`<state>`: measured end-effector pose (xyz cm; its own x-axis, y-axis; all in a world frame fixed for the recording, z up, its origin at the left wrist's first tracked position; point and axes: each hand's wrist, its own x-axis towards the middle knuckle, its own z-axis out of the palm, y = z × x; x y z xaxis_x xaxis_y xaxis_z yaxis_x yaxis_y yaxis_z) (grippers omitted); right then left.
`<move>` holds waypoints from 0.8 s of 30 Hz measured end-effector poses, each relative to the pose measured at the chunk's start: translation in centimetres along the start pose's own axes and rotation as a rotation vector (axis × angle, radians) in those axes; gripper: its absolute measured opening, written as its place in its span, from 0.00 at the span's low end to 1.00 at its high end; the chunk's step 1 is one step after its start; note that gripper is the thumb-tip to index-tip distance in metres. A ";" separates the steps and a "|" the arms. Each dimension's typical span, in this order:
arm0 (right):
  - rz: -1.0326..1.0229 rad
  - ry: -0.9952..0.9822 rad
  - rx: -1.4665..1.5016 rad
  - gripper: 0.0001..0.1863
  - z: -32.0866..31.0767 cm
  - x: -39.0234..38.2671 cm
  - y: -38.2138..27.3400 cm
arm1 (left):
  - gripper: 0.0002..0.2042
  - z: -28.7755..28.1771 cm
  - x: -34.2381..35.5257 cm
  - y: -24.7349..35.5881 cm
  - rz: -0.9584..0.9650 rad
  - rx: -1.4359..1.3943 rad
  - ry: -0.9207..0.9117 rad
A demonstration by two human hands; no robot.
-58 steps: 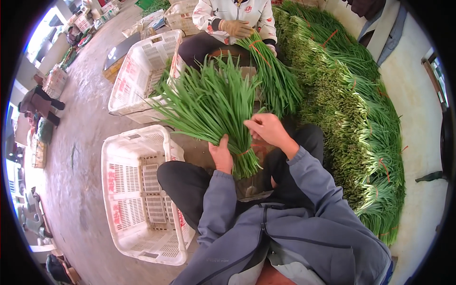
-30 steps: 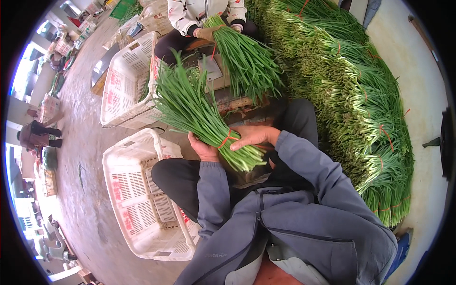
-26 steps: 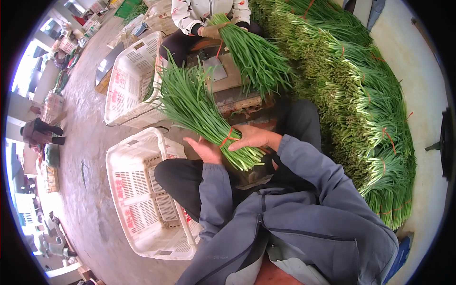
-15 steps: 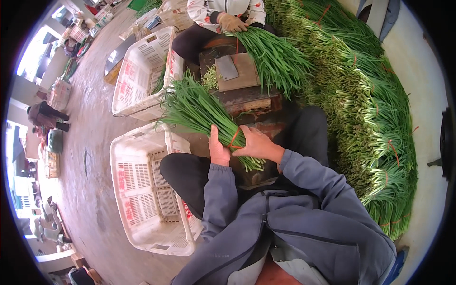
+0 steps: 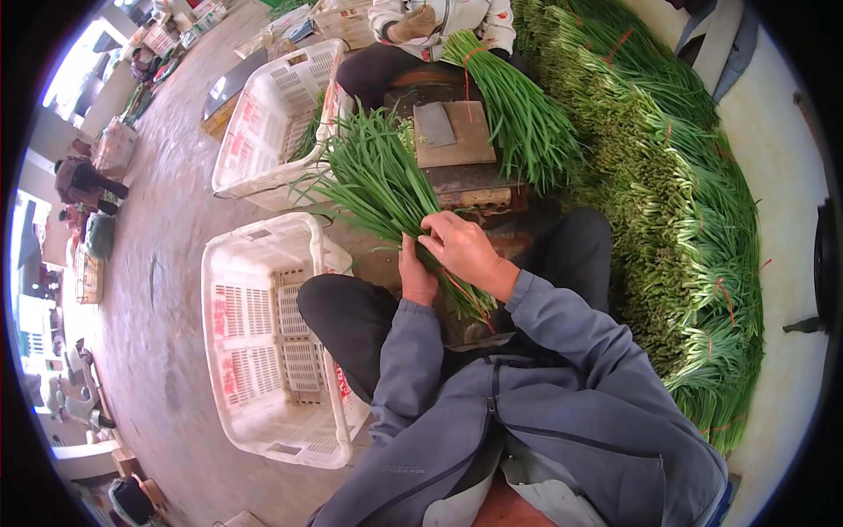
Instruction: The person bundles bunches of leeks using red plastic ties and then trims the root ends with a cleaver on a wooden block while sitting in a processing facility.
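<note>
A bunch of long green garlic chives [image 5: 373, 176] lies slantwise in front of me, its leaves toward the far left and its stem ends toward my lap. My left hand [image 5: 417, 274] grips it from the left side, with the thumb up. From the right, my right hand [image 5: 465, 252] closes on the bunch with bent fingers, close to the left thumb. A thin orange band [image 5: 474, 303] shows along the stems below my hands; whether it still circles them I cannot tell.
An empty white plastic crate [image 5: 263, 342] stands left of my knee, another crate [image 5: 272, 123] behind it. Opposite, a gloved co-worker's hand [image 5: 411, 25] is near a banded chive bunch [image 5: 518, 105]. A cleaver [image 5: 435, 125] lies on a board [image 5: 470, 145]. Bundled chives [image 5: 650, 202] are piled on the right.
Both my hands have shifted up the bunch toward the leaves, and the orange band now shows lower, by the stem ends. The co-worker's bunch has turned, showing its pale stem end and band.
</note>
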<state>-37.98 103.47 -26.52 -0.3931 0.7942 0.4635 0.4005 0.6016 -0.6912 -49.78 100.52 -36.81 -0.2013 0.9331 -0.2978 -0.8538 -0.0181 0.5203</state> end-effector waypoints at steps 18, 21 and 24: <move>0.541 -0.585 0.843 0.04 -6.3 -2.1 0.7 | 0.24 2.4 0.1 -0.2 0.008 -0.060 -0.049; 0.583 -0.408 0.437 0.10 -3.4 0.6 -0.5 | 0.23 0.5 0.0 0.3 0.081 0.025 -0.086; 0.122 -0.207 0.109 0.16 -1.0 0.6 0.4 | 0.23 1.0 0.2 -0.5 0.107 -0.007 -0.019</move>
<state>-37.22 104.27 -26.02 -0.5125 0.8191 0.2578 0.3681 0.4808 -0.7958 -48.88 101.04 -36.33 -0.2823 0.9325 -0.2253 -0.8311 -0.1204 0.5430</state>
